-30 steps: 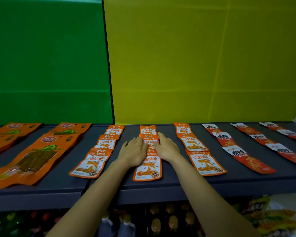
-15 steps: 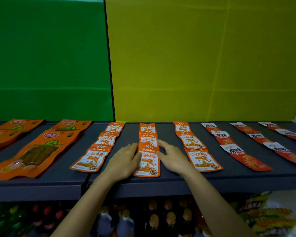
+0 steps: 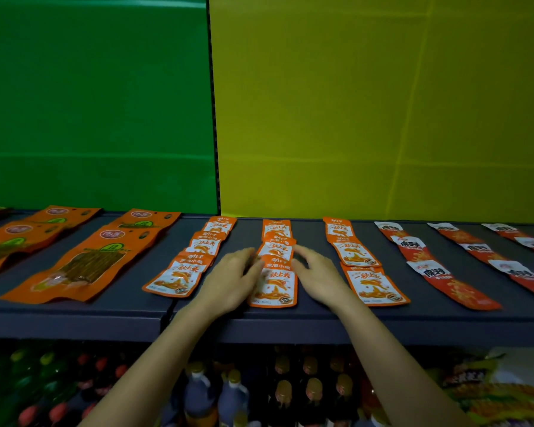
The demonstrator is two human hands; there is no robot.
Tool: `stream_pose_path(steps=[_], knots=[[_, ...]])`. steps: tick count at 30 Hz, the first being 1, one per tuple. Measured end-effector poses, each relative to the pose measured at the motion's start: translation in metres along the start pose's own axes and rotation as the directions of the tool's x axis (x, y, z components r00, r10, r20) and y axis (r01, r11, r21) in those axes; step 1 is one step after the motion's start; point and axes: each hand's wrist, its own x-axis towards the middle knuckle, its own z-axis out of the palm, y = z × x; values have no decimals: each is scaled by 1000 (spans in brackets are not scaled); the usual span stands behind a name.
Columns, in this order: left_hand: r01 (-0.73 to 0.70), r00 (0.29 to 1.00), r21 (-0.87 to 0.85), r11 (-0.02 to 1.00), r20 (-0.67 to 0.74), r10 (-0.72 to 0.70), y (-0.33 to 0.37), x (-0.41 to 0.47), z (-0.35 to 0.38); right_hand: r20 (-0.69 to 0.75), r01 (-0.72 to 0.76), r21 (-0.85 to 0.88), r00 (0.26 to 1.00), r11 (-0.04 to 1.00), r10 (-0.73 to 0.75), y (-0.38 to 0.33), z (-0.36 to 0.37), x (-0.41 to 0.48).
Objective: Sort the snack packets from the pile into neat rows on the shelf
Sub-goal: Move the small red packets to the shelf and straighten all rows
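Your left hand [image 3: 232,282] lies low over the shelf [image 3: 444,322], fingers straight and close together, holding nothing. Its fingertips [image 3: 255,266] touch the left edge of the front packet [image 3: 275,285] of the middle row. Your right hand [image 3: 318,278] mirrors it on the other side, fingers straight and slightly spread, also holding nothing. Those fingers [image 3: 301,254] reach up beside the right edge of the second packet [image 3: 276,249]; blur hides whether they touch it or lie just beside it.

The middle row therefore sits directly between your two hands. The front packet lies between your palms and the second packet between your fingertips. The back packet [image 3: 276,229] lies beyond both hands, apart from them. The three overlap like tiles, each nearer one lapping over the one behind.

Just outside your left hand lies a matching row of orange-and-white packets [image 3: 179,274], near your knuckles but not touching them. Just outside your right hand runs another such row [image 3: 373,283], its nearest packet close to your wrist. Farther out on the right lie rows of red packets [image 3: 429,272] with white tops. Well out past your left hand lie large orange pouches [image 3: 84,266]. Under your forearms, below the shelf, stand bottles [image 3: 198,392].
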Motion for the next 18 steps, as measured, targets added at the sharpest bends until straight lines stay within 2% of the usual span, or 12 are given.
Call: stream_pose_path(steps=[3, 6, 10, 12, 15, 18], knots=[[-9, 989, -16, 1000, -145, 7, -13, -2, -21, -111, 64, 97, 992, 993, -53, -15, -3, -4], [46, 974, -17, 999, -220, -49, -38, 2, -50, -120, 109, 148, 989, 983, -92, -37, 3, -5], [176, 980, -19, 984, -91, -177, -77, 11, -70, -7, 91, 195, 996, 976, -92, -79, 28, 5], [227, 974, -91, 970, 8, -227, -89, 10, -71, 53, 68, 170, 996, 983, -78, -98, 49, 12], [203, 978, -52, 978, 54, -200, -97, 6, -67, 84, -2, 93, 996, 996, -6, -112, 79, 16], [143, 987, 21, 989, 66, -144, -99, 5, -65, 32, -46, 22, 998, 999, 45, -112, 96, 16]])
